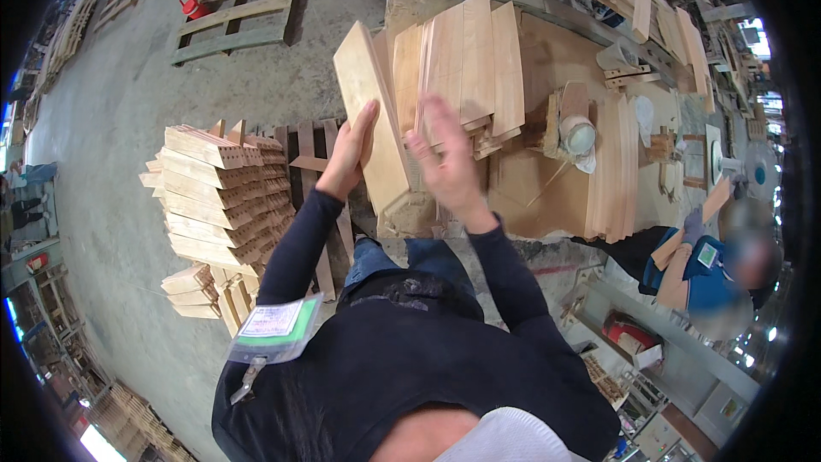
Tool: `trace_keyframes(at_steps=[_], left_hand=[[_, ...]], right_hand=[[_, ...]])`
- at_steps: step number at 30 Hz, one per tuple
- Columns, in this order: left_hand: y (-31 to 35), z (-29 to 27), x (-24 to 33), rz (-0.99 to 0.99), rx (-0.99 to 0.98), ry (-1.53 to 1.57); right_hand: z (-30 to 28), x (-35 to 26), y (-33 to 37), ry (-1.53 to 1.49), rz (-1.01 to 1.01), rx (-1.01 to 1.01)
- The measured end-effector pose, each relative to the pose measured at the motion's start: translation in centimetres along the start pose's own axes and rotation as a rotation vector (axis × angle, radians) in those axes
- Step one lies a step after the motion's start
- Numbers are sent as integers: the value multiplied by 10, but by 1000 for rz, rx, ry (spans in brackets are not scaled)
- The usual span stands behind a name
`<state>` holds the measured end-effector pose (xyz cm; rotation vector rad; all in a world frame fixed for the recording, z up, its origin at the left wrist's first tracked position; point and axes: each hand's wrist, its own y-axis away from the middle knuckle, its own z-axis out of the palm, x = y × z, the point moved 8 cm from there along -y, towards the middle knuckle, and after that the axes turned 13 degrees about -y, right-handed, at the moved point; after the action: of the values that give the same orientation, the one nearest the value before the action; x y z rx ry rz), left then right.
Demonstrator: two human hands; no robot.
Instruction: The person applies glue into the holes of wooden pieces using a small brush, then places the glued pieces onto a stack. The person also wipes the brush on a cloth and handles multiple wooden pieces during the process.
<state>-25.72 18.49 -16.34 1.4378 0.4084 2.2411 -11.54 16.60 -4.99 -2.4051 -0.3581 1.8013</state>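
a worker's left hand (349,154) clasps a pale wooden board (372,111) partway along its length, tilted upright at the near left edge of a worktable (526,184). the right hand (451,167), blurred, is spread with thumb and fingers apart, just beside the board; whether it touches any wood cannot be told.

the board looks stiff and moderately light, unlikely to break, its smooth face perhaps a little slippery; the long edges seem the best place to take hold, one hand to each, clear of the sharp corners.

a brown sheet covers the table, bearing a leaning stack of boards (475,60), a whitish cup (578,135) and a row of long strips (609,171). at left, a pile of drilled pieces (205,188) rises above the grey concrete floor (111,171). beyond, a red jug (193,7) sits by a pallet (231,19); a gloved co-worker (703,287) holds wood at right.
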Motion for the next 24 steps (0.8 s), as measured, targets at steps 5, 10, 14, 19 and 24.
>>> trace_keyframes(at_steps=[5,10,14,19,24], left_hand=[[-117,-25,-15,107,172,-579],[-180,-8,-50,-72,2,-407],[-155,10,-34,-75,-74,-277],[-206,-22,-84,112,18,-400],[-130,-17,-53,135,-118,-375]], right_hand=[[-117,59,-47,477,3,295],[-135,155,-41,218,420,249],[-132,149,-45,142,359,230],[-131,157,-51,140,307,194],[-134,174,-62,263,345,92]])
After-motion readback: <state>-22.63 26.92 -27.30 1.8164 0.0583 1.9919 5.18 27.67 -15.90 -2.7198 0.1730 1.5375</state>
